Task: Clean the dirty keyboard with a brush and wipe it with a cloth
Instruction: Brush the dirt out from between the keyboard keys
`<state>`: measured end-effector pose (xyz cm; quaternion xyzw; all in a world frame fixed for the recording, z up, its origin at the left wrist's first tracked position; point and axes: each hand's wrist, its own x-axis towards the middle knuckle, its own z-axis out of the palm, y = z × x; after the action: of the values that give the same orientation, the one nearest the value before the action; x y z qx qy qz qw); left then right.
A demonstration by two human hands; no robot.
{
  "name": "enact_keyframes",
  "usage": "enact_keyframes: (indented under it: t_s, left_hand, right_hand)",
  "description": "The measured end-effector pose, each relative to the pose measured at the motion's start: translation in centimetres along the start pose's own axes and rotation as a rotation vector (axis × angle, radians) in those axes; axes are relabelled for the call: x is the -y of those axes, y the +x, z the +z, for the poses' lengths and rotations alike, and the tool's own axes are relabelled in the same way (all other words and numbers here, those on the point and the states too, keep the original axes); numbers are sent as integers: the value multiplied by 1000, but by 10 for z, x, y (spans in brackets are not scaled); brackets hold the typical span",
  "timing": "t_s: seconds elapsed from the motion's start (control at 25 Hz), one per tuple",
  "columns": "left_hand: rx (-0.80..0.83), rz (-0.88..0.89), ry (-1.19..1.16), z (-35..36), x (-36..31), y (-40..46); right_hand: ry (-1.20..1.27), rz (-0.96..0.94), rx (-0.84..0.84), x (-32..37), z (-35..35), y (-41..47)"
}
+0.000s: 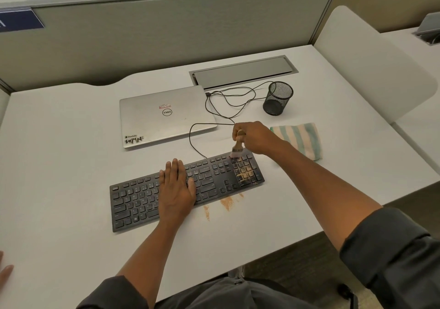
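Observation:
A black keyboard point(214, 177) lies slanted on the white desk point(71, 165), its number pad at the right end dusted with orange-brown powder. My left hand point(176, 187) rests flat on the middle keys, fingers straight. My right hand point(254, 137) grips the wooden handle of a small brush point(237, 150), whose bristles touch the top of the number pad. More orange powder point(226, 202) is smeared on the desk just in front of the keyboard. A folded cloth point(302, 139) with green and cream stripes lies right of my right hand.
A shut silver laptop point(164, 115) lies behind the keyboard. The keyboard's black cable point(221, 108) loops between it and a black mesh cup point(277, 97). A grey cable hatch point(242, 71) is set in the desk. Partition walls stand behind and right. Another person's fingers point(4, 270) touch the left edge.

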<state>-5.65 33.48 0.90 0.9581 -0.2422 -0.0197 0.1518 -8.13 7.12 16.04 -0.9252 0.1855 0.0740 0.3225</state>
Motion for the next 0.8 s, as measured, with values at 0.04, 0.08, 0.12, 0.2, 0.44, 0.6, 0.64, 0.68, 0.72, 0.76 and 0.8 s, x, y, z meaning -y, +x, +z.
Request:
enact_keyframes:
  t_s: [0.04,0.08,0.12,0.2,0.44,0.6,0.64,0.68,0.72,0.76,0.8]
  left_hand:
    - [-2,0,2,0,0,0]
    - [-5,0,3,0,0,0]
    - [-5,-1,1,0,0,0]
    - [3,-4,0,0,0,1]
    - [9,-7,18,2,0,1]
    - [14,-12,13,1,0,1]
    - [18,-13,13,1,-1,1]
    - [21,-14,13,1,-1,2]
    - [23,-16,14,2,0,2]
    - [24,-16,15,2,0,2]
    - [21,-17,14,2,0,2]
  right_hand:
    - [17,-2,-14,1,-2,1]
    - [50,-3,-16,2,-2,2]
    - [74,-4,-12,3,-2,2]
    - [21,-24,0,2,3,3]
    - [-121,57,-164,-8,0,9]
    - [-157,81,-105,-16,10,3]
    - [-187,89,-85,-19,10,0]
    - [-204,95,-72,-20,10,-1]
    - [-202,96,-75,-21,8,-1]
    - [-185,89,-96,-21,6,-2]
    - [-158,74,-127,-18,5,-2]
